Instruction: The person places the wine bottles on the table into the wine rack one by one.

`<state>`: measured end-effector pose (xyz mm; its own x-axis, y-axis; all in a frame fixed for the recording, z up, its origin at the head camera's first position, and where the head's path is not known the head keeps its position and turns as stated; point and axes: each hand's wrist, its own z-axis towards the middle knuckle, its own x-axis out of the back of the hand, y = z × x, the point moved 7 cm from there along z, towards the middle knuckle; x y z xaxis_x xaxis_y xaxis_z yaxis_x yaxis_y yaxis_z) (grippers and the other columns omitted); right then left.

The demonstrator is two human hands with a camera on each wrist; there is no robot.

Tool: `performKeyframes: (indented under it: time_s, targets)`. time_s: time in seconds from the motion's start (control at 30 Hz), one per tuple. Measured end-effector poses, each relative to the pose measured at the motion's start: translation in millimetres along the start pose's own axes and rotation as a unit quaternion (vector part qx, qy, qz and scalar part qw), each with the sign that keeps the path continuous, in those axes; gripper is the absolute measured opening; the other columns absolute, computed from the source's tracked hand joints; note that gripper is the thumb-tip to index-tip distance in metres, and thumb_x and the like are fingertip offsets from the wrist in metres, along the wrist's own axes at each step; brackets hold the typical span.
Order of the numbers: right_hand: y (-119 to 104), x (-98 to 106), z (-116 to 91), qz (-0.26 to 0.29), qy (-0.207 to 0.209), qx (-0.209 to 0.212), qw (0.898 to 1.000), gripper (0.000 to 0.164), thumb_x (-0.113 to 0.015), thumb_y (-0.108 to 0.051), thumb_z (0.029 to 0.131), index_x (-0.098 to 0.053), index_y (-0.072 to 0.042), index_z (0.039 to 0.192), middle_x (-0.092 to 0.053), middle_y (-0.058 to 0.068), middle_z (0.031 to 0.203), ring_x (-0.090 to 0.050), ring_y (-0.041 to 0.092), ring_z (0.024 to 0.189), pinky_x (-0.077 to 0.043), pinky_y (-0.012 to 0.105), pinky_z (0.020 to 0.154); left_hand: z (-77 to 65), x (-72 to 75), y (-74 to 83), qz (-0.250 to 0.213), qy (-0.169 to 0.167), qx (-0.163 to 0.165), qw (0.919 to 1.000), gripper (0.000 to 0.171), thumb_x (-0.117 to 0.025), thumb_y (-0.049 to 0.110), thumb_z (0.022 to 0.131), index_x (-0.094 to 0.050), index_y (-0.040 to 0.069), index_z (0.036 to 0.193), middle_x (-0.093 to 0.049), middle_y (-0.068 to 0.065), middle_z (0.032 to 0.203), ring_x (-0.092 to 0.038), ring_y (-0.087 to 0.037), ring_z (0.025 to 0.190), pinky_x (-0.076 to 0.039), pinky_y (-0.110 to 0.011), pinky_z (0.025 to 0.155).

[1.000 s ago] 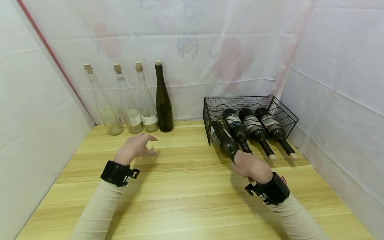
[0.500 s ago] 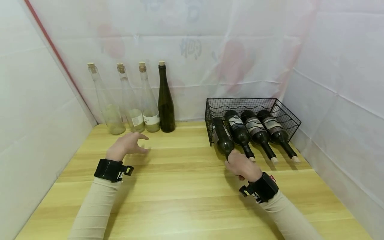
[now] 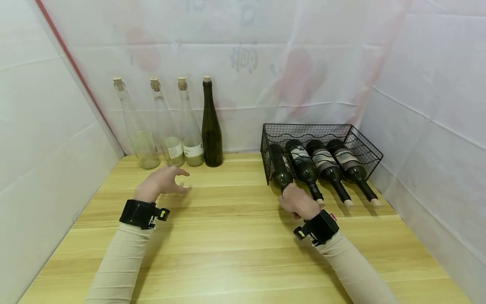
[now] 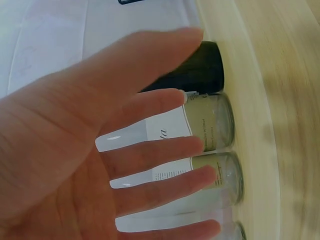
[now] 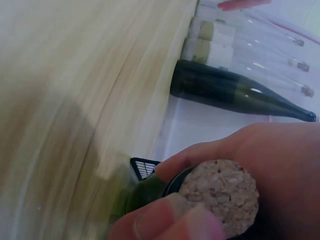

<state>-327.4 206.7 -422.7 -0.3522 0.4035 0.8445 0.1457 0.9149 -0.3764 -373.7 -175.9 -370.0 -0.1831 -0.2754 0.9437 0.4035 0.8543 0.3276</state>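
My right hand [image 3: 298, 201] grips the neck of a dark wine bottle [image 3: 280, 169], which lies in the leftmost place of a black wire rack [image 3: 309, 126]. In the right wrist view the bottle's cork [image 5: 220, 197] shows between thumb and fingers. Three more dark bottles lie beside it, necks toward me, the nearest being a bottle with a white label [image 3: 302, 162]. My left hand [image 3: 161, 183] hovers over the table with fingers spread, holding nothing. Behind it stand several corked bottles, among them a dark green bottle [image 3: 212, 131] and a clear bottle [image 3: 191, 139].
The wooden table [image 3: 228, 236] carries everything. White cloth walls stand behind and at both sides, the right cloth wall [image 3: 429, 118] close to the rack. Another clear bottle [image 3: 140, 139] stands at the far left of the row.
My right hand has moved left, and the gripped bottle has swung straighter and settled deeper into the rack's left place. The left hand has shifted slightly left, fingers still spread.
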Motion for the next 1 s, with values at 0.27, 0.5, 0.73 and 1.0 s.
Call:
performKeyframes:
  time_s: [0.27,0.5,0.73,1.0]
  targets:
    - [-4,8,8,-0.056,0.043,-0.025,0.997,0.066,-0.046,-0.029,0.104,-0.023,0.012,0.151,-0.041,0.004,0.058,-0.042,0.020,0.046,-0.033,0.032,0.044,0.2,-3.7,1.4,-0.007,-0.019,0.005,0.9998,0.060,-0.080,0.040,0.081,-0.066,0.008,0.130,-0.063,-0.025,0.128,-0.060,-0.042,0.117,-0.052,-0.054,0.095]
    - [-6,12,14,-0.073,0.063,-0.018,0.995,0.059,-0.045,-0.025,0.105,-0.030,0.014,0.146,-0.039,0.007,0.068,-0.033,0.019,0.055,-0.027,0.035,0.052,0.3,-2.7,3.8,-0.010,-0.020,0.003,0.9997,0.061,-0.081,0.038,0.081,-0.066,0.008,0.131,-0.062,-0.025,0.130,-0.059,-0.042,0.119,-0.051,-0.054,0.097]
    - [-7,15,21,-0.063,0.057,-0.016,0.996,0.053,-0.051,-0.028,0.104,-0.042,0.012,0.137,-0.038,0.005,0.063,-0.032,0.016,0.048,-0.027,0.031,0.045,0.3,-2.1,5.6,-0.016,-0.023,0.000,0.9996,0.061,-0.083,0.035,0.080,-0.065,0.007,0.131,-0.062,-0.025,0.131,-0.058,-0.042,0.121,-0.050,-0.053,0.098]
    - [-8,12,26,-0.058,0.045,-0.020,0.997,0.055,-0.050,-0.027,0.104,-0.038,0.013,0.140,-0.041,0.003,0.056,-0.038,0.017,0.043,-0.030,0.032,0.042,-0.4,-4.5,2.7,-0.018,-0.025,0.007,0.9995,0.060,-0.083,0.033,0.081,-0.065,0.008,0.133,-0.061,-0.025,0.132,-0.058,-0.043,0.121,-0.050,-0.054,0.098]
